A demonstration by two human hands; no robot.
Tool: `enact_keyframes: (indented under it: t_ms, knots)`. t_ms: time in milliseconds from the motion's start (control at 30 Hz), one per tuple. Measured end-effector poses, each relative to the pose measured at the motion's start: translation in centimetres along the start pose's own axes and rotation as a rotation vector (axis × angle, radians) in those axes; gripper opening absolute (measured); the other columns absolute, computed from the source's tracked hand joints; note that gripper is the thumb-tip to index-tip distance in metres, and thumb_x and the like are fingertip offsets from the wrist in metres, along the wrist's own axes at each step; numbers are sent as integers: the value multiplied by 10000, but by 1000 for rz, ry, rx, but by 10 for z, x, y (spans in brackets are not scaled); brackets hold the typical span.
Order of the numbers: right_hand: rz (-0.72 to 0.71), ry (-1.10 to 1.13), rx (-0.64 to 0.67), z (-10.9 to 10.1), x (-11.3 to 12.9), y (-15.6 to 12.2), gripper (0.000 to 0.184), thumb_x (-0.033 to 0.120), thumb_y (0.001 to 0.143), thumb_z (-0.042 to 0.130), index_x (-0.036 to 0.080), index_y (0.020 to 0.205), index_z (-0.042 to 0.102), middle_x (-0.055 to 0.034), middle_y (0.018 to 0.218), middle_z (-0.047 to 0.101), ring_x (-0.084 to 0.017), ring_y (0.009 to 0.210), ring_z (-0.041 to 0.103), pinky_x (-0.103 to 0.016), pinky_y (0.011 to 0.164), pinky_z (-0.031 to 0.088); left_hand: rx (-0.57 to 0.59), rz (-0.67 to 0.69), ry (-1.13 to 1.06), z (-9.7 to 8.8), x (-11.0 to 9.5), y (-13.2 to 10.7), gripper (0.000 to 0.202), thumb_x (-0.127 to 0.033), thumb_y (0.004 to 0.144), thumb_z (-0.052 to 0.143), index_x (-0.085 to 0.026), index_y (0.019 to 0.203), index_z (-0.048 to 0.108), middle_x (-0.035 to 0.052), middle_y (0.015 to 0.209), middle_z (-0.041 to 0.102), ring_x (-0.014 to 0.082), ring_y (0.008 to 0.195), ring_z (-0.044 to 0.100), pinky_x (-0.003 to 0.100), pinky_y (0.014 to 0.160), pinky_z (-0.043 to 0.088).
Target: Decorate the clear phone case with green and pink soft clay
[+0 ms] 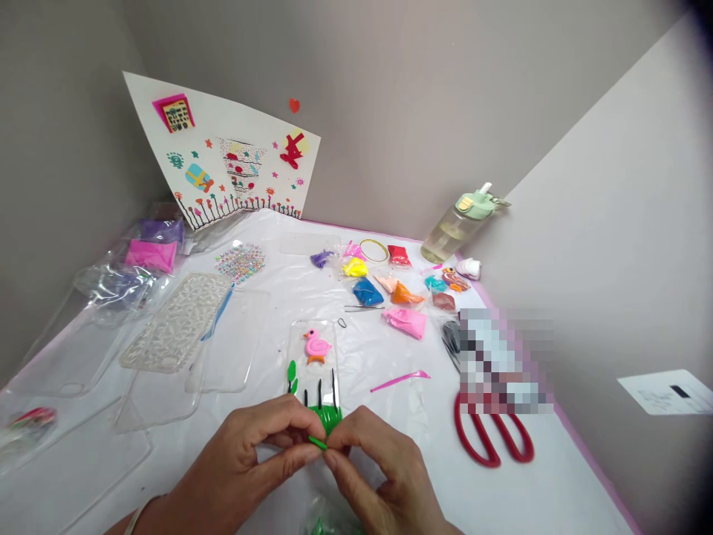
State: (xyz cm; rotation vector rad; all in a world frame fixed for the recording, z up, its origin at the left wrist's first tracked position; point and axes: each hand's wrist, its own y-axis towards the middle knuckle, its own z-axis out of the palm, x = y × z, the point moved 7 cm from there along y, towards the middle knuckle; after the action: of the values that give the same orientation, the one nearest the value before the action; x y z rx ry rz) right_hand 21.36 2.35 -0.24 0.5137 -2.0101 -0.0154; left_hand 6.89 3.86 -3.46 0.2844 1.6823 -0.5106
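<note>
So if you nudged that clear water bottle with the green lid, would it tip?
Probably, the clear plastic water bottle with pale green lid already leans against the wall. It looks nearly full of liquid, so likely heavy. Its round body might roll.

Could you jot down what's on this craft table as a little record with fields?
left hand: pinches one end of a green clay strip
right hand: pinches the strip's other end
in front of hands: clear phone case with a pink clay bird and green grass
right side: red scissors, pink tool
farther back: coloured clay packets, water bottle
left side: clear textured case
wall: decorated paper sheet
</note>
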Motion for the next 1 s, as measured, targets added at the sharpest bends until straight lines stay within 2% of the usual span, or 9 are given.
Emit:
enact_keyframes:
  t_ms: [100,200,333,467,733,833,1000]
  knots:
    - [34,26,-9,-1,-1,1,107,163,905,598,174,833,677,-34,747,680,-137,673,658,-213,619,501,-22,-24,-11,-3,-1,-1,91,-302,888,644,-245,911,712,-24,867,719,153,807,675,221,751,509]
    - [67,41,-5,-1,-2,1,98,171,896,602,177,826,671,-27,746,674,-136,676,657,-212,623,501,-35,-27,14,-4,-2,-2,113,-313,892,632,-226,845,684,-24,824,700,148,764,660,222,718,500]
    - [78,51,4,0,-2,2,56,190,878,630,178,835,663,-23,749,674,-138,678,650,-215,630,501,-3,-29,14,0,-2,-1,120,-309,906,611,-220,843,662,-29,816,676,141,763,649,218,704,486]
    - [83,44,2,0,-4,2,112,168,891,595,183,809,670,-17,739,665,-127,673,641,-206,622,481,14,-54,-1,0,1,0,118,-321,902,618,-219,861,662,-28,826,673,144,769,641,223,708,483]
    - [143,72,29,5,-9,-1,93,218,893,608,194,809,642,0,741,650,-122,670,611,-204,622,458,56,-84,17,1,4,0,162,-362,904,619,-220,832,655,-28,808,669,154,772,634,234,720,474]
    - [190,105,42,3,-11,-1,66,233,902,580,203,874,631,-1,782,666,-131,715,619,-209,651,468,31,-112,60,-16,2,0,158,-375,892,638,-231,839,674,-32,821,683,159,794,632,234,740,459]
    - [268,16,65,-2,-20,0,126,281,960,531,223,888,618,2,835,672,-140,757,606,-218,658,454,-104,-186,152,-63,1,-1,203,-442,870,644,-247,847,692,-35,830,682,175,825,608,236,733,434]
